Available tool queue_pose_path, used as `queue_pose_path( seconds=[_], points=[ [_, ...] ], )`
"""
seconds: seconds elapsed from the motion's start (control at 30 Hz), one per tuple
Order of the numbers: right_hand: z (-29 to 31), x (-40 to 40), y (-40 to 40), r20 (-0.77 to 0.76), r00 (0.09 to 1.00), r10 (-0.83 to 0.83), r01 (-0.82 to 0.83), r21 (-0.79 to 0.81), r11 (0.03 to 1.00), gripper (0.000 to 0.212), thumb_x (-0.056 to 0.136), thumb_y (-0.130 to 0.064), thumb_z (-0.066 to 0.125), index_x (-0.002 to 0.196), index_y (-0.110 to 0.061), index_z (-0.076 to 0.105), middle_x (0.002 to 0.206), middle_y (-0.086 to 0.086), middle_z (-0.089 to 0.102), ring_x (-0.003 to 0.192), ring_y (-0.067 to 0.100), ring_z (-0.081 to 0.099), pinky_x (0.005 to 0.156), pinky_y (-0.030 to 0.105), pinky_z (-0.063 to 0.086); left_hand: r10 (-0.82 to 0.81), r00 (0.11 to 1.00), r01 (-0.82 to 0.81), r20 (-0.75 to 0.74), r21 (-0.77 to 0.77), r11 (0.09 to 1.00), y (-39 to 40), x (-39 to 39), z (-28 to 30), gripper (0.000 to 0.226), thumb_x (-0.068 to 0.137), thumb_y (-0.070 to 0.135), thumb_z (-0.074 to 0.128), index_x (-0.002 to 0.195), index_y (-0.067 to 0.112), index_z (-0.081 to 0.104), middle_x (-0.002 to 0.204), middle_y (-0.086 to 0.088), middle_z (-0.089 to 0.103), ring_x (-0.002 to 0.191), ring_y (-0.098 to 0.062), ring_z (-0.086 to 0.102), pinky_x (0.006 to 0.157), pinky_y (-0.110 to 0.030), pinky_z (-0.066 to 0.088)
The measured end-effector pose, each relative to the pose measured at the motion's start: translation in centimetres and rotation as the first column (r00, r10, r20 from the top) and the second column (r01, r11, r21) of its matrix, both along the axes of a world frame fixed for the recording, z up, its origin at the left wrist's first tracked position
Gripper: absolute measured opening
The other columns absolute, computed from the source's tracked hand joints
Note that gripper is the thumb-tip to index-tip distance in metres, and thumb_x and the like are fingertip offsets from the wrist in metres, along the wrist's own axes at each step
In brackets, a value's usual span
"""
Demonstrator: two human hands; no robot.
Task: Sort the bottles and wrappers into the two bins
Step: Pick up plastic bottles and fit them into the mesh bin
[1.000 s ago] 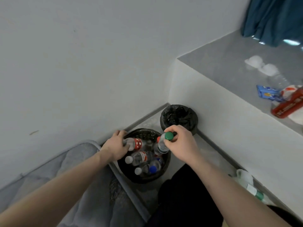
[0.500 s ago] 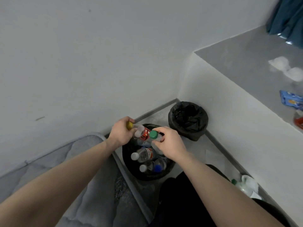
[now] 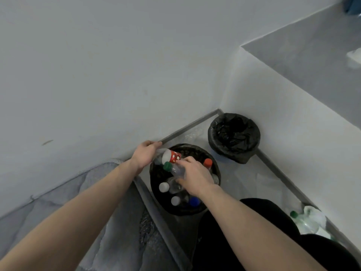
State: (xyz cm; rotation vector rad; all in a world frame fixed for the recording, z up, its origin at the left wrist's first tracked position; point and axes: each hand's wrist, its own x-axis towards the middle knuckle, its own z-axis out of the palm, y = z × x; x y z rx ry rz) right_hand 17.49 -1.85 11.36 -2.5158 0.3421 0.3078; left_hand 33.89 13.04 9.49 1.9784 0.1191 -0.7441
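Over the nearer bin (image 3: 156,192), the left hand (image 3: 143,155) gripped a red-labelled bottle (image 3: 170,155) while the right hand (image 3: 193,176) gripped a green-capped bottle (image 3: 173,169).

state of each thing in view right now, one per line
left hand: grips the red-label bottle
right hand: grips the green-cap bottle
red-label bottle: tilted over the near bin, held
green-cap bottle: capped, lying tilted over the near bin, held
near bin: holds several capped bottles
far bin: black liner in, no contents visible
bottle by the wall: green cap on, lying on the floor
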Motion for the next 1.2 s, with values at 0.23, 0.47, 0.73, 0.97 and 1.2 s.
queue_pose_path(
  seconds=[0.23,0.47,0.73,0.97,1.2],
  points=[
    [-0.1,-0.6,-0.2,0.004,0.998,-0.066,0.066,0.029,0.997,0.064,0.087,-0.033,0.076,0.145,-0.032,0.047,0.142,-0.007,0.044,0.123,0.022,0.052,0.100,0.041,0.050,-0.035,0.992,0.024,0.125,0.084,0.996,-0.6,-0.9,0.9,0.024,0.093,0.034,0.068,0.108,0.015,0.068,0.101,0.003,0.068,0.083,-0.004,0.058,0.071,-0.020,0.042],
    [1.0,-1.8,-0.7,-0.046,0.991,-0.128,0.130,0.032,0.991,0.063,0.087,-0.031,0.072,0.144,-0.031,0.046,0.147,-0.004,0.039,0.127,0.025,0.048,0.105,0.043,0.047,-0.173,0.930,0.108,0.324,0.208,0.972,0.0,-2.3,2.7,0.027,0.094,0.031,0.059,0.119,0.020,0.063,0.122,-0.004,0.061,0.108,-0.018,0.058,0.097,-0.034,0.047],
    [8.3,-6.0,-6.6,0.035,0.950,-0.311,0.312,-0.150,0.938,0.058,0.093,-0.034,0.062,0.148,-0.024,0.048,0.160,0.001,0.035,0.145,0.027,0.034,0.119,0.043,0.032,-0.529,0.571,0.329,0.628,0.415,0.848,-3.3,-6.0,9.8,0.032,0.090,0.020,0.059,0.121,0.023,0.065,0.136,-0.005,0.052,0.130,-0.027,0.041,0.113,-0.037,0.030],
    [14.3,-17.4,-13.9,0.038,0.839,-0.542,0.532,-0.264,0.805,0.057,0.094,-0.034,0.057,0.148,-0.020,0.048,0.155,0.010,0.042,0.143,0.031,0.038,0.119,0.038,0.033,-0.637,0.231,0.525,0.736,0.457,0.718,-11.9,-12.7,16.8,0.033,0.087,0.029,0.064,0.120,0.026,0.066,0.136,-0.001,0.055,0.129,-0.027,0.046,0.111,-0.042,0.037],
    [15.2,-31.4,-17.2,-0.072,0.689,-0.721,0.673,-0.305,0.674,0.060,0.097,-0.032,0.055,0.154,-0.022,0.040,0.165,0.005,0.027,0.150,0.028,0.029,0.123,0.035,0.024,-0.723,0.001,0.740,0.690,0.486,0.465,-19.5,-22.7,18.5,0.037,0.084,0.030,0.062,0.121,0.028,0.064,0.139,0.003,0.049,0.130,-0.026,0.044,0.110,-0.045,0.038]
  ],
)
